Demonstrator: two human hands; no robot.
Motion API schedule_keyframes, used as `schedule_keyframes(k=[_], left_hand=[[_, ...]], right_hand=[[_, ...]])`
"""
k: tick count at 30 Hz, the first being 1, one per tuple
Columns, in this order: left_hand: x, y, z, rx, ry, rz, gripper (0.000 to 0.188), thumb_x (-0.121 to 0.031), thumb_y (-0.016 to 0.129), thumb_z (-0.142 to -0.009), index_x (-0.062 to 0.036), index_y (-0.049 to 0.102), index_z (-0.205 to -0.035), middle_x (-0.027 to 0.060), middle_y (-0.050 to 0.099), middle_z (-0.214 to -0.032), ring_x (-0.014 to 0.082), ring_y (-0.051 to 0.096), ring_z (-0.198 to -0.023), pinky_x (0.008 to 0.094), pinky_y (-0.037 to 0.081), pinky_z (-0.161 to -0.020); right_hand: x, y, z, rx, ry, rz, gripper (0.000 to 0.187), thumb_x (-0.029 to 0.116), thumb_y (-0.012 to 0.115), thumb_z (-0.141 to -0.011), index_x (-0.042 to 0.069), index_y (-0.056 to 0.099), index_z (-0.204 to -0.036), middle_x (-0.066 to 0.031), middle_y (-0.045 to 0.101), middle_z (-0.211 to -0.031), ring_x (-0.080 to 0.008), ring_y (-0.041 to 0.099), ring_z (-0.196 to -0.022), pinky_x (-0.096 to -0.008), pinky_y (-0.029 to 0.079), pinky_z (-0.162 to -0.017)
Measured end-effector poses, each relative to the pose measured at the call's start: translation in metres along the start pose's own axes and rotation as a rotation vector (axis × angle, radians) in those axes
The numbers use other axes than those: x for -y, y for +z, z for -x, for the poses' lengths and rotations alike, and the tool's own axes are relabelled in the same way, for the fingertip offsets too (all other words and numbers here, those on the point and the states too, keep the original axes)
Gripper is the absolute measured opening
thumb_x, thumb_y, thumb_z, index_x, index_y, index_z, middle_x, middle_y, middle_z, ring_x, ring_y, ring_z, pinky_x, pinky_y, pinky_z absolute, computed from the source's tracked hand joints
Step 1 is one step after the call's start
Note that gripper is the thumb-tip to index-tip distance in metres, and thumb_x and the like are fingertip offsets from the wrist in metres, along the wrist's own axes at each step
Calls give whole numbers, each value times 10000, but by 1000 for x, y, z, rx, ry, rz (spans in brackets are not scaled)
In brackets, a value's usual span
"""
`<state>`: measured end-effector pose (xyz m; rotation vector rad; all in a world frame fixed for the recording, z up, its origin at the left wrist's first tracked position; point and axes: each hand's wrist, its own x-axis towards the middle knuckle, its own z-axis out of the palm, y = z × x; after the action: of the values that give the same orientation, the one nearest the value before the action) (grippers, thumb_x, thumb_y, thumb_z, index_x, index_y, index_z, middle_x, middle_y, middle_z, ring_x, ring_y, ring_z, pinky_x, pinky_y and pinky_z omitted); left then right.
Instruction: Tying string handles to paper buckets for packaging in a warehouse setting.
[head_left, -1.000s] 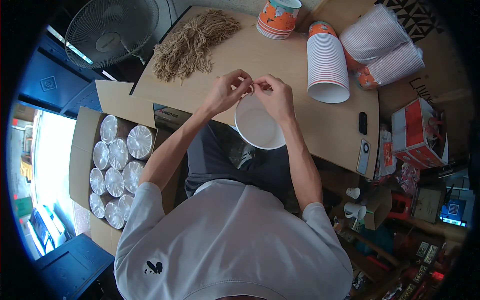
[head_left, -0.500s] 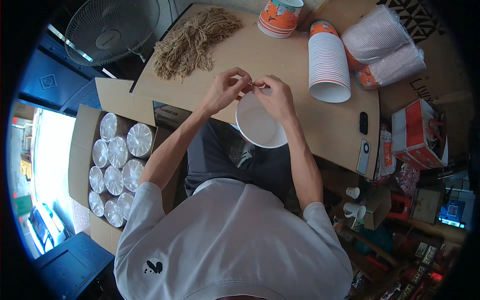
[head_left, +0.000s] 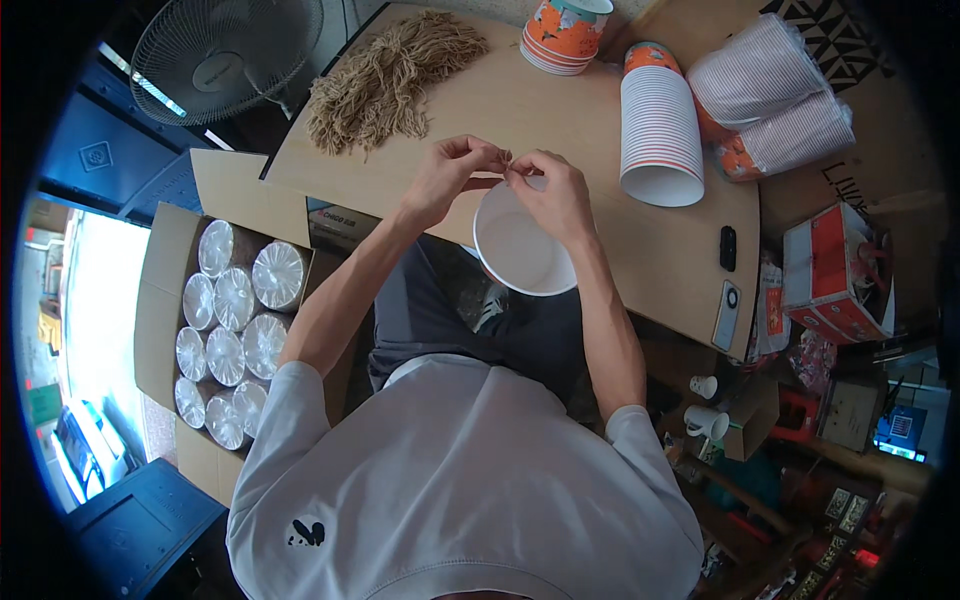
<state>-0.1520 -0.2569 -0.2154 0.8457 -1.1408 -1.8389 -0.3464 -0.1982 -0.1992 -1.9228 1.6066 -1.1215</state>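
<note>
A white-lined paper bucket [head_left: 515, 245] is tilted at the table's near edge, its round mouth turned up toward me. My left hand [head_left: 452, 178] is closed in a pinch just beyond the bucket's far rim. Opposite it, my right hand [head_left: 548, 195] pinches too, partly covering the rim, and the fingertips of both hands meet. Whatever lies between them is too small to make out. Farther back on the table, a bundle of tan cords [head_left: 395, 80] lies loose.
Nested paper buckets [head_left: 660, 130] lie on the right, with an orange stack [head_left: 565, 35] behind and plastic-wrapped stacks [head_left: 765, 75] beyond. A black object [head_left: 727, 248] and a phone-like device [head_left: 727, 312] sit near the right edge. A carton [head_left: 160, 310] of wrapped stacks stands left, below a fan [head_left: 225, 65].
My left fingers have straightened a little and shifted slightly toward the right fingertips. The bucket and my right hand have hardly moved; the whole view has shifted slightly.
</note>
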Motion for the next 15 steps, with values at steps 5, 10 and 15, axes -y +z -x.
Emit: schedule_keyframes(k=[5, 10, 15], left_hand=[[4, -1, -2, -2, -4, 27, 160, -132, 644, -1037, 23, 669, -1066, 132, 746, -1112, 195, 730, -1017, 399, 624, -975], [4, 0, -5, 3, -17, 87, 149, -129, 622, -1054, 16, 628, -1089, 148, 737, -1128, 201, 731, -1019, 392, 619, -979], [3, 2, -4, -4, -44, 88, 154, -143, 566, -1092, -1, 616, -1121, 146, 724, -1140, 203, 721, -1045, 356, 609, -962]], right_hand=[[0, 0, 0, 10, -3, 4, 146, 97, 766, -905, -2, 730, -1006, -133, 754, -968, -260, 743, -923, -371, 578, -846], [-1, 1, 0, 22, -25, 18, 156, 99, 765, -899, 6, 724, -1016, -130, 755, -957, -262, 745, -921, -376, 579, -845], [-2, 2, 0, 0, -1, -24, 163, 55, 760, -893, 11, 711, -1042, -120, 765, -962, -231, 757, -905, -356, 584, -822]])
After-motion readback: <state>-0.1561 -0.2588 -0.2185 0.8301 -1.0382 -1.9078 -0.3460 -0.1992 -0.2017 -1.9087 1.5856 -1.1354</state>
